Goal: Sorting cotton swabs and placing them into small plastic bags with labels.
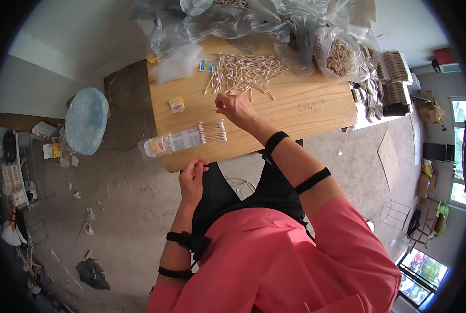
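Observation:
My right hand (236, 109) is over the wooden table, its fingers pinched together. A thin stick, seemingly a cotton swab, pokes out to the left of the fingertips. Just below it lies a tidy row of cotton swabs (212, 132), beside a clear printed packet (183, 140) with a yellow and white label end. Beyond the hand spreads a loose heap of cotton swabs (243, 73). My left hand (192, 180) is held at the table's near left edge with its fingers curled closed. Whether anything is in it is hidden.
The wooden table (295, 107) carries a small yellow card (176, 104), a blue card (208, 65) and clear plastic sheets (178, 63). Grey plastic bags (228, 23) line its far edge. A bag full of swabs (341, 57) and stacked bundles (397, 78) are at right; a blue stool (87, 121) is left.

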`<state>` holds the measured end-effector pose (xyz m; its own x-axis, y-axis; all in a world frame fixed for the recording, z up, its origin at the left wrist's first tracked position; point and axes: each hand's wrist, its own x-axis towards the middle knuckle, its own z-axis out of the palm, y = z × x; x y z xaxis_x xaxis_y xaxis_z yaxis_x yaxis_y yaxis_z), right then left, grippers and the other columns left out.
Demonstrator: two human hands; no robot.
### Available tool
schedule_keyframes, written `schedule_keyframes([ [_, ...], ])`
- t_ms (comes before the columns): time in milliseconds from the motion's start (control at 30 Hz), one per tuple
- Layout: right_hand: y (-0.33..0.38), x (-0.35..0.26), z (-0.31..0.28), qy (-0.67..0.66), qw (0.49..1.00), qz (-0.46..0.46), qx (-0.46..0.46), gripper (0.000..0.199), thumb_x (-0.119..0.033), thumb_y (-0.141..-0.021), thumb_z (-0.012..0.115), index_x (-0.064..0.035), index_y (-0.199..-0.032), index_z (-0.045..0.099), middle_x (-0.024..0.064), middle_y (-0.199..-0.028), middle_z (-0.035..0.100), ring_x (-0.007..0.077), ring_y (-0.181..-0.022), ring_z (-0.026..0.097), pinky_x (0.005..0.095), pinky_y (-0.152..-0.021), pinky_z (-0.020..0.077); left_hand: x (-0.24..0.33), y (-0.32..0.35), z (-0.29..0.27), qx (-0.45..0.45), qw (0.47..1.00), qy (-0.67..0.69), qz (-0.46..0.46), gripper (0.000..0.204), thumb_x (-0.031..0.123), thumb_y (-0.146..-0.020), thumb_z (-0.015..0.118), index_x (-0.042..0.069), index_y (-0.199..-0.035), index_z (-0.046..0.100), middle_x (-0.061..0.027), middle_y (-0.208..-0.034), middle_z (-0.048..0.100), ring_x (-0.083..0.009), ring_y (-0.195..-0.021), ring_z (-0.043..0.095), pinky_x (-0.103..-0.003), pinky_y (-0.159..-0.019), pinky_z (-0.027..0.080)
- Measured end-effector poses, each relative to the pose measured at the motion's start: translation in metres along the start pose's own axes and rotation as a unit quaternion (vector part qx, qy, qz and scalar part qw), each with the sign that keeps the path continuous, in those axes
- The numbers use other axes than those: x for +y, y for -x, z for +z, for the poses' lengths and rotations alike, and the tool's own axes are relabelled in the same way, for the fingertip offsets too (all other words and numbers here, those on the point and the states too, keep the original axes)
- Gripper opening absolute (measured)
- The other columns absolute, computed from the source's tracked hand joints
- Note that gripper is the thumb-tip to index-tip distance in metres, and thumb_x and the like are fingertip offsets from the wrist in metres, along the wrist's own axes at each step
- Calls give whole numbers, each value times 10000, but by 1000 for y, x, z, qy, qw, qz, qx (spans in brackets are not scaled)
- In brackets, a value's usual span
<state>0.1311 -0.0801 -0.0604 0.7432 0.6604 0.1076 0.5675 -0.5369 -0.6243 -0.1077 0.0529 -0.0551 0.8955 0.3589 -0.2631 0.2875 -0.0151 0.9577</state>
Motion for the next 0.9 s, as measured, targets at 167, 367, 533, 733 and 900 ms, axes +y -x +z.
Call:
schedule_keyframes([
  [167,-1,-7,11,-14,1000,-2,-5,168,-212,-818,700,-105,-900,599,104,-801,685,335,-770,659,447,-662,497,3,-4,-1,2,1000,4,3,203,80,-1007,517,-41,-1134,619,-77,-943,682,-122,-816,651,-252,-759,532],
  [367,9,1,6,-56,985,97,129,122,-116,-848,639,-127,-967,665,78,-891,712,315,-822,666,410,-712,527,13,-31,-2,21,992,-110,62,215,59,-996,503,-34,-1160,606,-119,-993,684,-185,-903,660,-314,-837,525],
  [533,19,-1,15,-65,989,-26,129,147,-40,-866,594,-76,-988,668,93,-964,706,300,-967,625,389,-806,512,32,-84,7,76,916,-289,268,522,-36,-954,440,11,-1460,323,-209,-1378,478,-360,-1259,476,-419,-1055,404],
  [733,28,3,20,-82,988,-28,124,218,-15,-842,612,-60,-1046,675,98,-1005,677,329,-981,588,417,-867,494,31,-103,14,-41,935,-280,212,610,-30,-950,435,34,-1512,206,-217,-1447,404,-385,-1333,399,-449,-1096,357],
  [900,17,-5,20,1,995,-16,100,106,-130,-833,658,-49,-902,659,90,-889,616,312,-945,566,404,-834,485,21,-95,16,16,939,-265,221,623,-8,-958,430,30,-1522,166,-225,-1467,382,-402,-1332,396,-454,-1090,353],
])
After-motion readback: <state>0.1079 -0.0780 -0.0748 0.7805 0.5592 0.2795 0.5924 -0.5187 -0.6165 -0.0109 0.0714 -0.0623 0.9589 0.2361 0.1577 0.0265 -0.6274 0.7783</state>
